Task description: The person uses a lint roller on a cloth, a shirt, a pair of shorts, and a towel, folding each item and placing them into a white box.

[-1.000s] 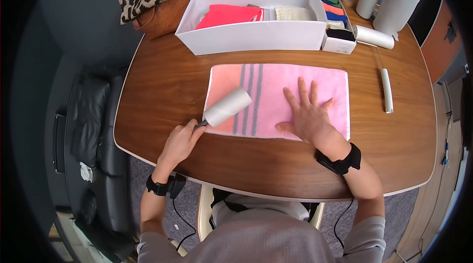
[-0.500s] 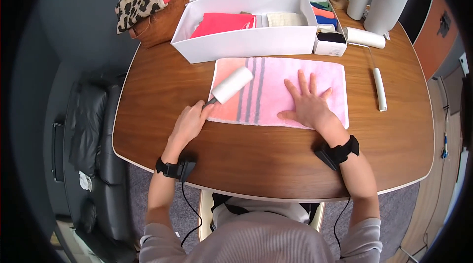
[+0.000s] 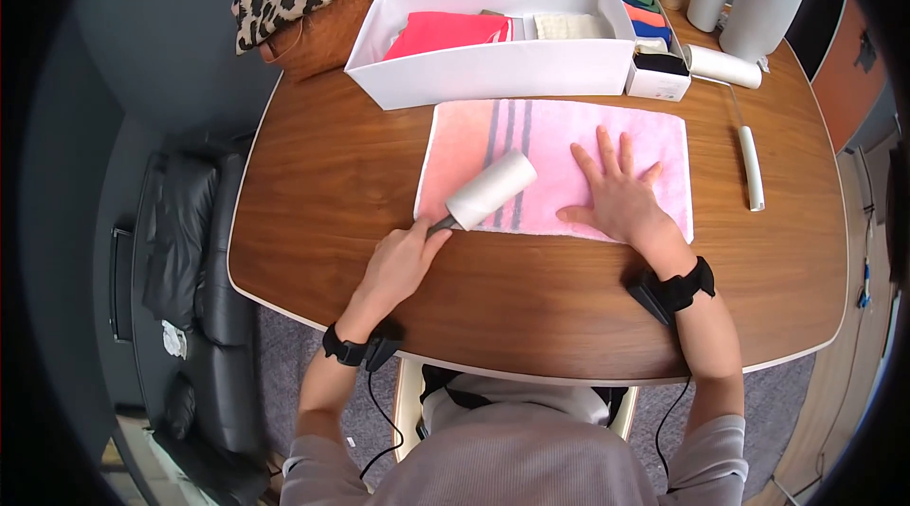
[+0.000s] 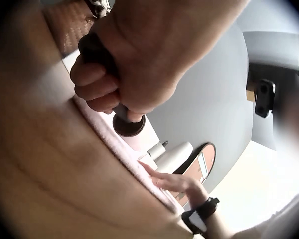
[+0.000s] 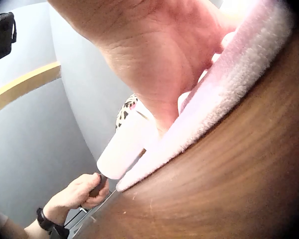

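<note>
My left hand (image 3: 396,264) grips the dark handle of a lint roller (image 3: 491,189), fingers curled round it in the left wrist view. The white roll lies over the grey stripes of a pink and peach towel (image 3: 559,127), near its front edge. On the towel's right part my right hand (image 3: 626,203) rests palm down with fingers spread. In the right wrist view the palm presses on the fluffy pink edge, and the lint roller (image 5: 122,152) shows beyond the thumb.
Behind the towel stands a long white box (image 3: 493,75) holding red and cream cloth. Right of it is a smaller box (image 3: 659,84) of folded coloured items. A second roller with a white handle (image 3: 751,170) lies at the right. A brown bag (image 3: 327,37) with patterned cloth sits back left.
The lint roller first went away from me over the peach end, then came back towards me and right onto the grey stripes. The towel shifted with the right hand still on it.
</note>
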`<control>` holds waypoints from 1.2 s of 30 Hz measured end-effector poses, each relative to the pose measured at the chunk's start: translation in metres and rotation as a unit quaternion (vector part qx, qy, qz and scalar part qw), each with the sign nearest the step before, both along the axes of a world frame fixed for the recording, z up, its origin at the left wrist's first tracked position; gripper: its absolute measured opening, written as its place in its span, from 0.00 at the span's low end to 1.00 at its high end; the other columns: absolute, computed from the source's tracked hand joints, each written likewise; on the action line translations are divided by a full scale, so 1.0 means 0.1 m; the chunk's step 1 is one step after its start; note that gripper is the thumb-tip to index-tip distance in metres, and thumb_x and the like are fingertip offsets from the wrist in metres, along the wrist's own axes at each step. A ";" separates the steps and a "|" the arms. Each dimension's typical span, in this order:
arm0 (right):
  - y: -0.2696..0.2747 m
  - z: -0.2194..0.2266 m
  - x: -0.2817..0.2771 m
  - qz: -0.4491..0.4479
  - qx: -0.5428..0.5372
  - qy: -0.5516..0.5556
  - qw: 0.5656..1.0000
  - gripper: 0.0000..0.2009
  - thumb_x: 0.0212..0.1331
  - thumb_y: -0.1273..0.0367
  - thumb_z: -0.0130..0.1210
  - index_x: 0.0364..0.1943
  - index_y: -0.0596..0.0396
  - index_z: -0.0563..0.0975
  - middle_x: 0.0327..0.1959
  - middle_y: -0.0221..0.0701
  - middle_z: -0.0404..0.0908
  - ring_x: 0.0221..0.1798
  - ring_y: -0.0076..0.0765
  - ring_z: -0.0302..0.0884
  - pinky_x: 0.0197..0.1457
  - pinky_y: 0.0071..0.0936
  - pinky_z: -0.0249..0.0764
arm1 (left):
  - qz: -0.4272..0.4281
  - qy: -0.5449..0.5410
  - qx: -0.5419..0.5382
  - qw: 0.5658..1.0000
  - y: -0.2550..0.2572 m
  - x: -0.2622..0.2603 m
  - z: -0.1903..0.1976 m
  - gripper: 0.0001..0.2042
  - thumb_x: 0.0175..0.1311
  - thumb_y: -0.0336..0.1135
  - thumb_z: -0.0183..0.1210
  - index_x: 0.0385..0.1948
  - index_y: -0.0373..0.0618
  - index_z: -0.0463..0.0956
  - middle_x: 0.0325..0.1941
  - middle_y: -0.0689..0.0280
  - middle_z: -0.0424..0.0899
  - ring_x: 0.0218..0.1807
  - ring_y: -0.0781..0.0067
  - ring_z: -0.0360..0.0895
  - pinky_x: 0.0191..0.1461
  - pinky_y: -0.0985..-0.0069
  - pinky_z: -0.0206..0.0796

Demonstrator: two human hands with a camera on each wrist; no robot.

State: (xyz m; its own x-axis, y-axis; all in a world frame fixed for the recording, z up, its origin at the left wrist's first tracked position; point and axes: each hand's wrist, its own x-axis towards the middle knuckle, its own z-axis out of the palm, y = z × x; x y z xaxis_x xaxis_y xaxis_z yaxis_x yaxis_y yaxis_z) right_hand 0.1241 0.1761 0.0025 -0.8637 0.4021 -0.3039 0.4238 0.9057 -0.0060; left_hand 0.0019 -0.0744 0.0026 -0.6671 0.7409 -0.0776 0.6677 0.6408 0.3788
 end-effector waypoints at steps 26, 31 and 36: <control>0.01 -0.03 0.02 0.002 -0.003 0.020 1.000 0.43 0.46 0.36 0.42 0.65 0.40 0.46 0.69 0.42 0.33 0.69 0.57 0.29 0.54 0.75 0.43 | -0.015 -0.017 -0.054 0.998 0.10 0.25 -0.01 0.17 0.64 0.45 0.43 0.35 0.35 0.65 0.17 0.47 0.74 0.26 0.42 0.73 0.28 0.53 0.64; -0.01 -0.05 0.02 -0.003 -0.011 0.026 1.000 0.43 0.46 0.36 0.42 0.65 0.41 0.47 0.69 0.42 0.33 0.69 0.57 0.29 0.54 0.76 0.42 | 0.009 -0.009 -0.100 0.995 0.09 0.27 0.00 0.16 0.64 0.44 0.42 0.34 0.37 0.64 0.19 0.47 0.75 0.27 0.43 0.74 0.30 0.52 0.64; -0.11 -0.04 0.03 0.006 0.018 0.025 1.000 0.44 0.45 0.35 0.39 0.65 0.41 0.47 0.68 0.43 0.34 0.69 0.58 0.31 0.53 0.74 0.46 | 0.077 0.037 -0.112 0.990 -0.03 0.17 -0.05 0.17 0.65 0.45 0.41 0.40 0.36 0.65 0.23 0.46 0.76 0.29 0.43 0.75 0.33 0.52 0.65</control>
State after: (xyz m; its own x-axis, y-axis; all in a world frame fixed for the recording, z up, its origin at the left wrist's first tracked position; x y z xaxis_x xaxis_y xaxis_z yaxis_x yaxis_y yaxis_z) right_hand 0.1268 0.1654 -0.0020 -0.8822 0.4015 -0.2461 0.4126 0.9109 0.0067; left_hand 0.0187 -0.0775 -0.0026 -0.7810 0.5995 -0.1753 0.5759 0.7998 0.1694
